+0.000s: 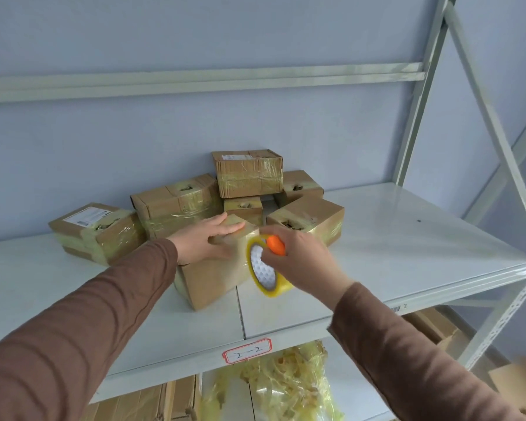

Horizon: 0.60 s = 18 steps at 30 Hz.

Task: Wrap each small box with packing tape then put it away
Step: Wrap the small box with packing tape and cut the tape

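- At the left of the frame, a taped box (96, 232) with a white label is lying on the shelf (407, 253), and next to it, toward the middle, more taped boxes (249, 173) are piling against the wall; these are looking finished and put away.
- The left hand (205, 240) is lying with straight fingers on top of the box in work (213, 278) and is pressing it down; it is not gripping anything.
- This box is sitting in the middle of the frame, near the front edge of the shelf. Its long axis is running from lower left to upper right, and one corner is pointing toward the bottom of the frame.
- Clear tape is already covering its right face, so I judge the wrapping is partly done; finishing it and putting it away are remaining.
- The right hand (298, 259) is gripping the tape roll (264, 268) by its orange holder, touching the right end of the box.
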Tool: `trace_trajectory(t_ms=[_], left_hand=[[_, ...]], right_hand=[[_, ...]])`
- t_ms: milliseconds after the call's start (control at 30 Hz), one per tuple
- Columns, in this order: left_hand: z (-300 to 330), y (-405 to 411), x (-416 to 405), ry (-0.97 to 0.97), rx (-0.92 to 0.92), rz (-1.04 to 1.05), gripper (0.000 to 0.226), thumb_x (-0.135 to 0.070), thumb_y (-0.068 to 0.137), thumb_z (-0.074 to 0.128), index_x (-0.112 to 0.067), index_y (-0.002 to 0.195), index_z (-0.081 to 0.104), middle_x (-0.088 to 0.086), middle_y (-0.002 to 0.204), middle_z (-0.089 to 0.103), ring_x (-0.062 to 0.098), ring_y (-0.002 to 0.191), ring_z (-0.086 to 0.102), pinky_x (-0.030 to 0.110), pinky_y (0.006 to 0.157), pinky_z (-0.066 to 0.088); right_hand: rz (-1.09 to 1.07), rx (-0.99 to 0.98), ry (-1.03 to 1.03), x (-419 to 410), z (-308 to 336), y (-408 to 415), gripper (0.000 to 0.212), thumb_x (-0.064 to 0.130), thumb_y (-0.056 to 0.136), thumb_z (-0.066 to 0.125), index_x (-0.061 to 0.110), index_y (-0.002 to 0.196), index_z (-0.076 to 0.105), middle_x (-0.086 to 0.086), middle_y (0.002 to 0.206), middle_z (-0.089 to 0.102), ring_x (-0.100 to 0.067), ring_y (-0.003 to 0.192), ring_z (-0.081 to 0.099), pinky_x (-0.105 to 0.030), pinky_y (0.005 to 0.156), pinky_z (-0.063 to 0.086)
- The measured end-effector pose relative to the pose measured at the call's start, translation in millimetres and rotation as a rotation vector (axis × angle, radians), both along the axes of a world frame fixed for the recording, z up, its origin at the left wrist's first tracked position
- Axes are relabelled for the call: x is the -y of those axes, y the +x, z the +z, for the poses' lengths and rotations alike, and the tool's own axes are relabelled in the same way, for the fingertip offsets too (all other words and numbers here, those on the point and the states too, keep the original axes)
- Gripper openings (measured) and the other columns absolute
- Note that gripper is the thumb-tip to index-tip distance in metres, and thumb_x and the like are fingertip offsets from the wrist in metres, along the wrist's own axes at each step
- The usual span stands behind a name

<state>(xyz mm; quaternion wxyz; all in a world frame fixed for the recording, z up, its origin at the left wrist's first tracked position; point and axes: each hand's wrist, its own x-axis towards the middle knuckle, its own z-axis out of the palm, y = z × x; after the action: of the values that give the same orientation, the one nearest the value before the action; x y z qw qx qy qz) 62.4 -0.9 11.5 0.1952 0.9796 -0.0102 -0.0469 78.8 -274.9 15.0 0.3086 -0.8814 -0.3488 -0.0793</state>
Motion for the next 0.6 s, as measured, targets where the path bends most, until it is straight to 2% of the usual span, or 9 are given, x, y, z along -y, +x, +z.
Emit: trace_trajectory(t_ms=[100,233,333,400,467,533,600], left_hand=[[1,4,1,0.123,-0.002,-0.065,0.065,-0.047,0.1,0.06,-0.067,0.145,0.017,-0.003,0.171,-0.003,0.017,0.158,-0.005,0.043,0.127,-0.001],[2,11,-6,0.211,-0.044,-0.122,0.064,-0.041,0.106,0.05,-0.057,0.151,0.008,-0.01,0.171,-0.004,0.01,0.157,-0.01,0.048,0.125,-0.007],[9,13,-12,0.282,-0.054,-0.119,0.066,-0.032,0.109,0.044,-0.05,0.154,-0.001,-0.008,0.171,-0.004,0.011,0.157,-0.006,0.04,0.125,-0.002],[5,11,-11,0.352,0.005,-0.049,0.065,-0.032,0.109,0.044,-0.05,0.157,0.004,-0.008,0.171,0.0,0.011,0.158,0.0,0.037,0.126,0.005],[-4,-1,-7,0.393,0.18,0.076,0.063,-0.036,0.106,0.051,-0.045,0.16,0.018,-0.005,0.171,0.009,0.016,0.158,0.009,0.041,0.127,0.013],[-20,-19,2,0.344,0.515,0.179,0.058,-0.031,0.099,0.064,-0.033,0.154,0.045,0.004,0.162,0.036,0.029,0.149,0.032,0.045,0.121,0.028],[-40,-36,18,0.079,0.866,0.285,0.032,-0.023,0.094,0.067,-0.021,0.126,0.067,0.003,0.124,0.059,0.027,0.116,0.055,0.041,0.1,0.046]], right_hand=[[-0.026,-0.035,-0.102,10,-17,-11,0.044,0.05,0.09,0.057,0.041,0.133,0.06,0.01,0.095,0.069,-0.018,0.084,0.063,-0.029,0.071,0.046],[-0.008,-0.1,-0.184,-5,-28,-23,0.039,0.047,0.09,0.057,0.032,0.125,0.066,0.004,0.103,0.073,-0.023,0.09,0.063,-0.031,0.073,0.047],[0.011,-0.11,-0.165,-30,-24,-29,0.029,0.046,0.093,0.056,0.019,0.099,0.065,-0.003,0.088,0.068,-0.03,0.089,0.063,-0.033,0.073,0.047],[0.019,-0.106,-0.165,-40,-22,-34,0.039,0.053,0.096,0.053,0.017,0.084,0.054,-0.003,0.079,0.06,-0.031,0.084,0.061,-0.034,0.071,0.043],[0.021,-0.109,-0.162,-42,-23,-35,0.046,0.061,0.096,0.05,0.017,0.08,0.049,-0.002,0.076,0.056,-0.03,0.081,0.058,-0.035,0.07,0.041],[0.034,-0.112,-0.158,-40,-25,-34,0.05,0.065,0.096,0.049,0.018,0.08,0.05,-0.001,0.073,0.053,-0.029,0.078,0.055,-0.035,0.067,0.037],[0.042,-0.091,-0.173,-36,-25,-35,0.052,0.068,0.096,0.046,0.018,0.086,0.057,-0.001,0.074,0.055,-0.03,0.079,0.056,-0.035,0.065,0.036]])
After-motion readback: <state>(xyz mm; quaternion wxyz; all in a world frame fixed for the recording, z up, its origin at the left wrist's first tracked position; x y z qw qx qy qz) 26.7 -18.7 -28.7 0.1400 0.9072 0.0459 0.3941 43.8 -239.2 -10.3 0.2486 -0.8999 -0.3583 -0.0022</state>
